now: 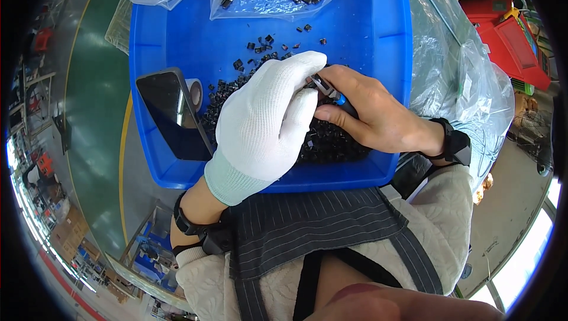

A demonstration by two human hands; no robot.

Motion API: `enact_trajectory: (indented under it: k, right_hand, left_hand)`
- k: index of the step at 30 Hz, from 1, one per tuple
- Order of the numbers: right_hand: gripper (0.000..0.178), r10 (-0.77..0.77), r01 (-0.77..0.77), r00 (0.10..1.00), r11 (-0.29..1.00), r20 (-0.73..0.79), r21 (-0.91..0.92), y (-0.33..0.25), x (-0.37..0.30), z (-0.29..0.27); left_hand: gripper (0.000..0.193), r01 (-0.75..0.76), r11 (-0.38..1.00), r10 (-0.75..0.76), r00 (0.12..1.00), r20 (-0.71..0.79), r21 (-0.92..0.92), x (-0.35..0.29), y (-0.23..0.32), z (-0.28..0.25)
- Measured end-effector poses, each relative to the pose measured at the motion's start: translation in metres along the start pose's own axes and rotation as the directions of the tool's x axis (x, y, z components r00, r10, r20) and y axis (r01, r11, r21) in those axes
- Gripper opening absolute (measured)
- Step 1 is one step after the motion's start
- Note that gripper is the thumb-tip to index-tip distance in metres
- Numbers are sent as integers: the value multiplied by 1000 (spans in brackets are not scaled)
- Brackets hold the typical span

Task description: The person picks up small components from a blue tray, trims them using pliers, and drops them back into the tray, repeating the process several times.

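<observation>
My left hand, in a white knitted glove, is closed, with thumb and forefinger pinching a small black part that is mostly hidden. My bare right hand grips a pair of small cutting pliers with blue and black handles. The metal jaws point left and meet the part at the left fingertips. Both hands are over a blue plastic bin. Below them lies a heap of small black pieces, partly covered by my hands.
A phone leans at the bin's left side beside a white roll. A clear plastic bag of black parts with metal ends lies across the far edge. Plastic sheeting and a red machine are on the right.
</observation>
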State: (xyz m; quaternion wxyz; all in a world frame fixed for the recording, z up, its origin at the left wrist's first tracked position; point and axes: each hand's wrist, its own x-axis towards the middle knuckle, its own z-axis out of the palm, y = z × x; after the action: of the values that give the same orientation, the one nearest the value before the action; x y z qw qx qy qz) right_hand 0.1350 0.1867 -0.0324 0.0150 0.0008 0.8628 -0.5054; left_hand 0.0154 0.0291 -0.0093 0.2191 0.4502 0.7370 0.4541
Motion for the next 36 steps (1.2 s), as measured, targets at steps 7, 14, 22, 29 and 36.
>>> enact_trajectory:
  k: [7, 14, 22, 29, 36]
  right_hand:
    - [44, 59, -60, 998, 998, 38, 14, -3, 1, -3]
    - [44, 13, -13, 1000, 1000, -1, -18, 0, 0, 0]
    - [45, 15, -15, 1000, 1000, -1, -13, 0, 0, 0]
    - [44, 17, -17, 1000, 1000, 5, -5, 0, 0, 0]
    - [44, 24, -24, 1000, 1000, 8, -9, 0, 1, 1]
  left_hand:
    - [35, -1, 998, 0, 1000, -17, -58, 1, -2, 0]
    - [35, 18, 995, -20, 1000, -17, -95, 1, -1, 0]
    - [36, -10, 1000, 10, 1000, -9, -4, 2, 0, -1]
    - [36, 3, 998, -4, 1000, -20, -67, 2, -2, 1]
    - [35, -1, 999, 1, 1000, -3, -35, 2, -2, 0]
